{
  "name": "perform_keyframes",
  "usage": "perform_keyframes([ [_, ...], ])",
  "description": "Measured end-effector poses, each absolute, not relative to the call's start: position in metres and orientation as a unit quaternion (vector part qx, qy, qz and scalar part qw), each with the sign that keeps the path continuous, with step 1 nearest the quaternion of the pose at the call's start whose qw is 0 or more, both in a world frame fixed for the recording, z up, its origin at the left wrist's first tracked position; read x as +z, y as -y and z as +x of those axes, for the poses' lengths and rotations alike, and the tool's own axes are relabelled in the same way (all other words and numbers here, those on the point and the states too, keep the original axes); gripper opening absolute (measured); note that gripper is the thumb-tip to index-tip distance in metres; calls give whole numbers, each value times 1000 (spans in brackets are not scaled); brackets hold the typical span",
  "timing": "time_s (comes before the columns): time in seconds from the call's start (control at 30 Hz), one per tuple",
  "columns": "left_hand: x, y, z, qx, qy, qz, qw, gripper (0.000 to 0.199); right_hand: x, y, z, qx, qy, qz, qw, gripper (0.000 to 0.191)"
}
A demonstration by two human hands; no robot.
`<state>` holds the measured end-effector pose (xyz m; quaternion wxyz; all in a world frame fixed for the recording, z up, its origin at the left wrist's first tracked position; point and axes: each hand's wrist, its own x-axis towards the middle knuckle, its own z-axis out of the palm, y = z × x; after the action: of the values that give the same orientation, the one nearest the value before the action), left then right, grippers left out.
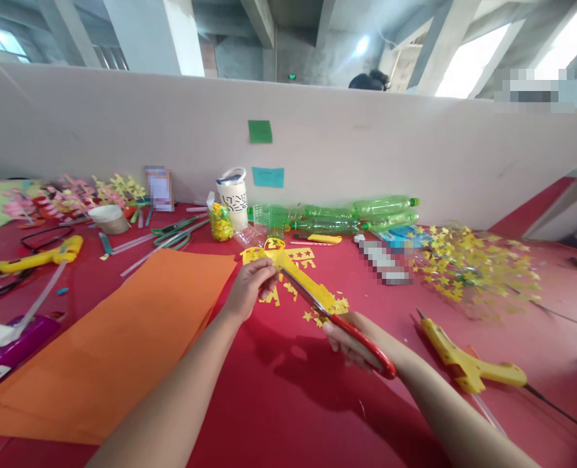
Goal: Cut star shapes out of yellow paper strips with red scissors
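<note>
Pinched in the fingers of my left hand (252,286) is the near end of a yellow paper strip (312,284). My right hand (361,341) grips red-handled scissors (366,348), whose blades reach up and left along the strip's lower edge toward my left fingers. Whether the blades are parted is hard to make out. Behind and below the strip lie yellow scraps with star-shaped holes (300,253) and a small heap of cut yellow stars (312,316).
Orange sheets (136,325) lie at left. Yellow glue guns rest at left (44,255) and right (468,361). Green plastic bottles (332,220), a white cup (232,198) and a utility knife (324,239) stand or lie behind. A yellow star bunch (464,263) is at right.
</note>
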<state>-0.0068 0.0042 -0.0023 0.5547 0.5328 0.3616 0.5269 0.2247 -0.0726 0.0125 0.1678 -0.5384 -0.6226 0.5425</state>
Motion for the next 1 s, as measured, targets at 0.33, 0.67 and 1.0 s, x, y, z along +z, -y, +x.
perform_keyframes([
  [0.33,-7,-2,1,549,-374,519,538,21,14,78,215,544,625,-525,194,53],
  [0.67,-3,6,7,534,-386,581,477,27,1,78,211,556,602,-533,210,55],
  [1.0,-3,4,7,540,-400,579,461,26,9,79,204,561,566,-574,188,56],
])
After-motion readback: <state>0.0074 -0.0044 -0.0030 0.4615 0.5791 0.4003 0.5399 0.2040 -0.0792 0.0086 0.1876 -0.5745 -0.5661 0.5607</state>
